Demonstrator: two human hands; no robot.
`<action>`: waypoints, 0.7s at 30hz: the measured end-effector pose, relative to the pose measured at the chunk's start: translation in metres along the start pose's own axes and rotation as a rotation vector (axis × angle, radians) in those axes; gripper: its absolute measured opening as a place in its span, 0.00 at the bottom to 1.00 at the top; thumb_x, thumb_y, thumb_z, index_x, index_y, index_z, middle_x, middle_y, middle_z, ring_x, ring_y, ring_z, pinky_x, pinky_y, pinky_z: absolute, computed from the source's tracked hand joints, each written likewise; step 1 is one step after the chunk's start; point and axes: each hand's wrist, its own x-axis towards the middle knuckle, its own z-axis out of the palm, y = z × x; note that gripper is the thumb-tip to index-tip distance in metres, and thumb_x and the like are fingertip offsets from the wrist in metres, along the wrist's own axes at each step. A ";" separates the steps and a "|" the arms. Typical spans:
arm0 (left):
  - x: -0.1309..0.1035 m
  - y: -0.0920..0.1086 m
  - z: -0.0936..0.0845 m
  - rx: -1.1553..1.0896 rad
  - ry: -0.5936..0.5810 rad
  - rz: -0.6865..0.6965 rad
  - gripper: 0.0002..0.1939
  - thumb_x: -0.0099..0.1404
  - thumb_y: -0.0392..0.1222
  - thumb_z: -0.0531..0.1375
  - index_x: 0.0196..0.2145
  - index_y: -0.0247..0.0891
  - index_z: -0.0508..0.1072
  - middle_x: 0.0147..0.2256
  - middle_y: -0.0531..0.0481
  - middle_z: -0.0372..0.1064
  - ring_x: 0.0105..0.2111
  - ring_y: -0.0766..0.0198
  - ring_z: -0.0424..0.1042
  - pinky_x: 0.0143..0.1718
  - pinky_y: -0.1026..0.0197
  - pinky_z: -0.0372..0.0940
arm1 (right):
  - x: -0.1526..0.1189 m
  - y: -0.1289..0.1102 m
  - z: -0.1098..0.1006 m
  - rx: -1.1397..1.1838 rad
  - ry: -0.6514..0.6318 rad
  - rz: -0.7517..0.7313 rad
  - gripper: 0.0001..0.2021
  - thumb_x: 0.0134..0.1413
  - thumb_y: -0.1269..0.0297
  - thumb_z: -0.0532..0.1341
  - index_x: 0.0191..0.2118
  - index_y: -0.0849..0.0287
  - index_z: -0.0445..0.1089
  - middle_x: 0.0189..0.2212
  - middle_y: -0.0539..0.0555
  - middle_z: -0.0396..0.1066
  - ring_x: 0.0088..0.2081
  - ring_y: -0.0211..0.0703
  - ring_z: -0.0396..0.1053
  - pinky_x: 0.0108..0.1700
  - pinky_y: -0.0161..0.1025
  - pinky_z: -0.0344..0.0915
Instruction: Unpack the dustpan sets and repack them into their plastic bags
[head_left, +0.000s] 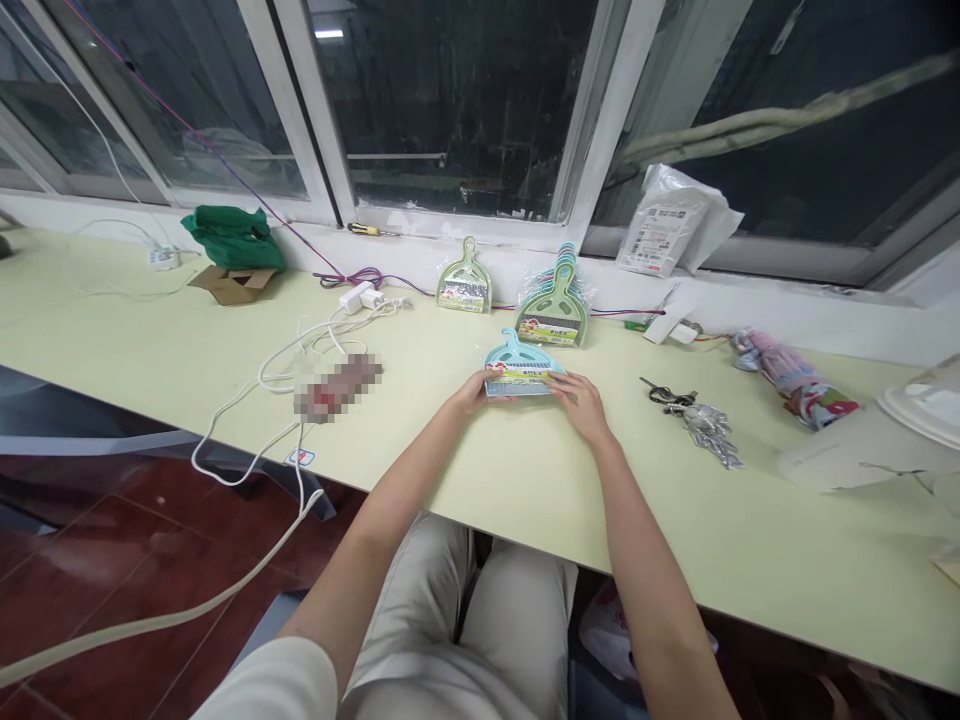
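Left fingers [482, 380] and right fingers [571, 384] holding a fan-shaped blue plastic dustpan [517, 352], smooth pale-yellow tabletop [517, 470]

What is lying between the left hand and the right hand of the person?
In the head view, a light-blue dustpan with a printed label lies between the left hand and right hand.

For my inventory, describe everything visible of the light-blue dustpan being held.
The dustpan is light blue and looks like plastic, broad, rounded above and straight along its near edge, with a narrow handle at its far end. A printed label, partly yellow with red at its left end, crosses the front; its lettering is too small to read. The left grip holds one side, the right grip the other, in front of a stack of similar dustpans. Whether it touches the table is unclear.
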 end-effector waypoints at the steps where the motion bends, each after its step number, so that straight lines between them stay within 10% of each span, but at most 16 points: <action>1: 0.000 0.001 -0.002 -0.007 -0.013 -0.024 0.22 0.60 0.43 0.58 0.51 0.33 0.68 0.43 0.38 0.74 0.39 0.53 0.76 0.37 0.55 0.72 | 0.000 0.001 0.000 0.017 0.021 0.026 0.06 0.46 0.65 0.67 0.33 0.47 0.78 0.42 0.47 0.77 0.54 0.49 0.65 0.64 0.56 0.49; 9: -0.008 0.002 0.000 0.057 -0.122 -0.107 0.20 0.60 0.36 0.58 0.50 0.30 0.67 0.43 0.40 0.74 0.37 0.58 0.76 0.43 0.53 0.72 | 0.000 0.025 -0.001 0.017 0.166 0.193 0.08 0.37 0.56 0.71 0.24 0.53 0.76 0.29 0.49 0.76 0.41 0.48 0.68 0.58 0.52 0.56; 15: -0.019 0.005 0.010 0.226 -0.279 -0.084 0.24 0.61 0.37 0.59 0.55 0.32 0.64 0.41 0.39 0.75 0.32 0.57 0.77 0.45 0.47 0.71 | 0.003 0.034 -0.002 0.161 0.313 0.229 0.27 0.25 0.59 0.74 0.40 0.56 0.74 0.48 0.54 0.69 0.48 0.45 0.67 0.55 0.45 0.62; 21: -0.028 0.010 0.019 0.384 -0.217 0.071 0.38 0.60 0.49 0.63 0.63 0.40 0.53 0.46 0.36 0.72 0.30 0.58 0.76 0.38 0.49 0.71 | 0.003 0.028 -0.001 0.530 0.181 0.485 0.30 0.23 0.60 0.74 0.41 0.61 0.71 0.34 0.51 0.74 0.35 0.44 0.70 0.42 0.46 0.69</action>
